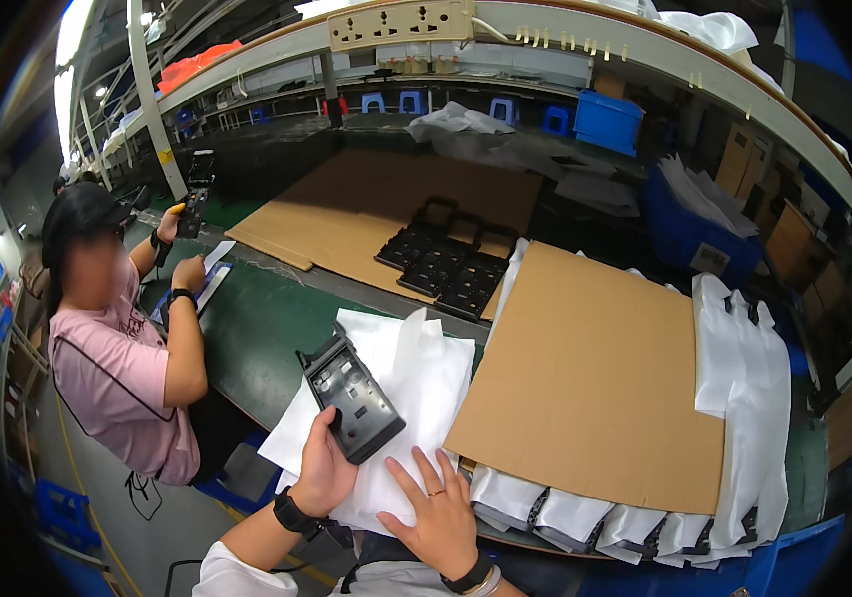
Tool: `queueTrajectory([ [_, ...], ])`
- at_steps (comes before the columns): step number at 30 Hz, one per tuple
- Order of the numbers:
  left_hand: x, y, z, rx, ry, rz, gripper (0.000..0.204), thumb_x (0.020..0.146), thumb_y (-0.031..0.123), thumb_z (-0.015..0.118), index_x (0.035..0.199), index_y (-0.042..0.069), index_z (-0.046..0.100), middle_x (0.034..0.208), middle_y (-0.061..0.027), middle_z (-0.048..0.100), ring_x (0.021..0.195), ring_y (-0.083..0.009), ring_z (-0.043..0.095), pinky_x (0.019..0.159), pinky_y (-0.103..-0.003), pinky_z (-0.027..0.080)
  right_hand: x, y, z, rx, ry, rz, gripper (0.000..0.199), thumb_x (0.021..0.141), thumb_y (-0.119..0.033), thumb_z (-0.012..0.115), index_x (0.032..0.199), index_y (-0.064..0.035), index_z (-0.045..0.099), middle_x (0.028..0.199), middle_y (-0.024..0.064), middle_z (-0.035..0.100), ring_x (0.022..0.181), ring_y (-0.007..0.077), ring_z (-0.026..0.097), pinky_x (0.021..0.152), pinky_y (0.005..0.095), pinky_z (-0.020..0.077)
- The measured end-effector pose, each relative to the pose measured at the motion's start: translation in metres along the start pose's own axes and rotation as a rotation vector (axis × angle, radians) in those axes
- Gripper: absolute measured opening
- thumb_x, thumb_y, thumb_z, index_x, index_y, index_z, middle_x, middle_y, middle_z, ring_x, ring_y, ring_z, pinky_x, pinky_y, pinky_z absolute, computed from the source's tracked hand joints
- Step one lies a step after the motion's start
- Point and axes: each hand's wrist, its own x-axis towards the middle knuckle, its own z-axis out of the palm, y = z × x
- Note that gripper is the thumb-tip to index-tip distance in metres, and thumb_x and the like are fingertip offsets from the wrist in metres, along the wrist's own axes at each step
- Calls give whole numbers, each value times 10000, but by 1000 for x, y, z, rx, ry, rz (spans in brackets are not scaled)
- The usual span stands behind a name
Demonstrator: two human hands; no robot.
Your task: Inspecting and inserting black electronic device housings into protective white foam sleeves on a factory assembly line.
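Note:
My left hand [324,472] grips a black plastic housing [354,396] by its lower left side, thumb along the edge. The housing is tilted, its hollow inside with small cutouts facing up. Beneath it lie white foam sheets [424,370], overlapping on the green table. My right hand [436,510] rests flat with fingers spread over the lower part of these sheets, just right of the housing and apart from it. It holds nothing.
To the right, a brown cardboard sheet [595,378] covers rows of white-wrapped black parts [635,532]. Several black housings [446,261] lie on cardboard [316,214] beyond. On the left a co-worker in pink [117,368] holds a black part [193,207]. A power strip [401,24] hangs overhead.

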Motion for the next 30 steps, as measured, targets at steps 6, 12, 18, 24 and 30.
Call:
queueTrajectory([
  [6, -13, 11, 23, -45, -116, 53, 382, 977, 299, 372, 1273, 64, 429, 1268, -69, 518, 1195, -210, 467, 1056, -385, 311, 2, -1, 5, -48, -17, 28, 569, 810, -527, 593, 1274, -201, 545, 1350, 128, 442, 1241, 369, 374, 975, 489, 313],
  [12, -25, -5, 13, -21, -46, 73, 411, 982, 287, 353, 1317, 53, 398, 1327, -89, 488, 1236, -227, 444, 1071, -384, 302, 0, 0, 9, -73, 1, 36, 536, 797, -469, 624, 1246, -181, 570, 1348, 117, 451, 1244, 363, 378, 979, 486, 314],
  [18, -14, -9, 19, -4, -93, 57, 378, 978, 238, 374, 1327, 94, 363, 1347, -64, 451, 1254, -216, 412, 1065, -391, 301, -2, 4, 6, -112, -108, 15, 521, 764, -361, 652, 1216, -112, 579, 1319, 143, 455, 1279, 374, 338, 985, 510, 299],
  [24, -14, -12, 29, 29, -97, -26, 404, 976, 154, 371, 1365, 155, 261, 1348, -66, 399, 1223, -209, 407, 1048, -402, 316, -3, 4, 6, -70, -97, 12, 518, 748, -319, 660, 1182, -47, 579, 1290, 165, 456, 1301, 381, 308, 992, 525, 287],
  [30, -1, -20, 14, 198, -110, 103, 477, 967, 95, 354, 1409, 129, 177, 1366, -99, 361, 1257, -210, 385, 1057, -383, 321, -3, 1, 3, 102, 98, -7, 434, 767, -375, 656, 1127, -134, 632, 1229, 137, 508, 1189, 342, 454, 981, 493, 331],
])
